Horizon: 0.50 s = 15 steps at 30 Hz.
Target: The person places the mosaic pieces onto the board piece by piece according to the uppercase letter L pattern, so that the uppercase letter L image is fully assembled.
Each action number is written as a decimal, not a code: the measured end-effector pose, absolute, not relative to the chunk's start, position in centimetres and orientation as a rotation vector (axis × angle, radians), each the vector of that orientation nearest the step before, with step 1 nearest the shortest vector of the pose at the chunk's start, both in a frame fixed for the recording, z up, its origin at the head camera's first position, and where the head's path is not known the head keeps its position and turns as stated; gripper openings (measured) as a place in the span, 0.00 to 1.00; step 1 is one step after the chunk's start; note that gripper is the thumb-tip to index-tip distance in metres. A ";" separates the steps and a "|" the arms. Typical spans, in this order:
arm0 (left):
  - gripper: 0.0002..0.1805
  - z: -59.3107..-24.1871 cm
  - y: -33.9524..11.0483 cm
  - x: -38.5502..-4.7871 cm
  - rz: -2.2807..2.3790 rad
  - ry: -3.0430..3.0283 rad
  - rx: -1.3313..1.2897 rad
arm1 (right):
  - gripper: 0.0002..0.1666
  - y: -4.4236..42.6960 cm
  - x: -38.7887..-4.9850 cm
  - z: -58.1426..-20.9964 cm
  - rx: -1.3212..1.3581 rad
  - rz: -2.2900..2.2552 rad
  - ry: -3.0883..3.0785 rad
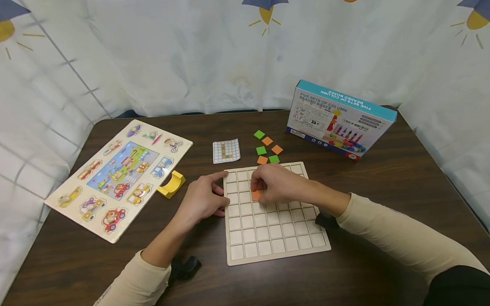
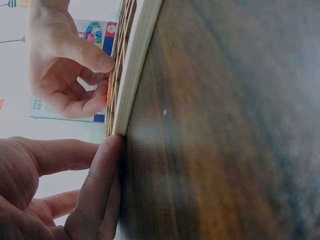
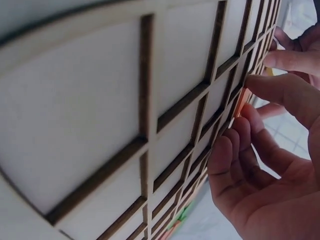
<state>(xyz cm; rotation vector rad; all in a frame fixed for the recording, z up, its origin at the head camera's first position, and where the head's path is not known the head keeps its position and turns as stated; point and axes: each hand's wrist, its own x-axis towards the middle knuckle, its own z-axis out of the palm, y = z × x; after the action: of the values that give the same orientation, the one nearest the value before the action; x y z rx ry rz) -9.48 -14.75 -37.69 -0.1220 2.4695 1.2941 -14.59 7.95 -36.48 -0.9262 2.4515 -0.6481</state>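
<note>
On the grid board, the right hand pinches an orange tile between thumb and fingertip in the third column from the board's left edge, while the left hand, fingers loosely spread and gripping nothing, touches that edge. Whether the tile lies flat cannot be told, and it could end up tilted if released off-square; should the left hand's touch slacken, a push might slide the board along the bench into the loose tiles beyond its far edge.
</note>
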 end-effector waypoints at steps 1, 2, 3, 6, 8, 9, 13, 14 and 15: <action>0.43 -37.7 -14.7 -9.5 1.294 2.469 -0.121 | 0.14 7.9 -14.6 -36.4 -0.920 -0.642 2.448; 0.43 -37.7 -14.7 -9.4 1.293 2.471 -0.122 | 0.14 7.9 -14.6 -36.4 -0.918 -0.636 2.449; 0.43 -37.7 -14.7 -9.4 1.291 2.472 -0.123 | 0.14 7.9 -14.5 -36.4 -0.918 -0.632 2.450; 0.43 -37.7 -14.6 -9.4 1.284 2.477 -0.124 | 0.15 7.9 -14.4 -36.3 -0.907 -0.627 2.462; 0.43 -37.7 -14.6 -9.4 1.279 2.481 -0.125 | 0.15 7.9 -14.2 -36.3 -0.903 -0.633 2.472; 0.43 -37.7 -14.6 -9.4 1.277 2.483 -0.125 | 0.15 7.9 -14.2 -36.3 -0.903 -0.640 2.475; 0.43 -37.7 -14.6 -9.4 1.272 2.488 -0.123 | 0.17 7.8 -14.0 -36.3 -0.911 -0.671 2.475; 0.43 -37.7 -14.6 -9.4 1.273 2.488 -0.123 | 0.17 7.8 -13.9 -36.3 -0.918 -0.676 2.474; 0.43 -37.7 -14.6 -9.4 1.273 2.487 -0.123 | 0.17 7.8 -13.9 -36.3 -0.927 -0.677 2.474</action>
<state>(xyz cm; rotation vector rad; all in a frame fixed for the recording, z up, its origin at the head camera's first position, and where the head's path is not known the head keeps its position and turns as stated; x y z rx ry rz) -9.37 -14.64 -37.70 -0.1232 2.4874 1.2735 -13.90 7.78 -36.31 -0.9267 2.4742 -0.6768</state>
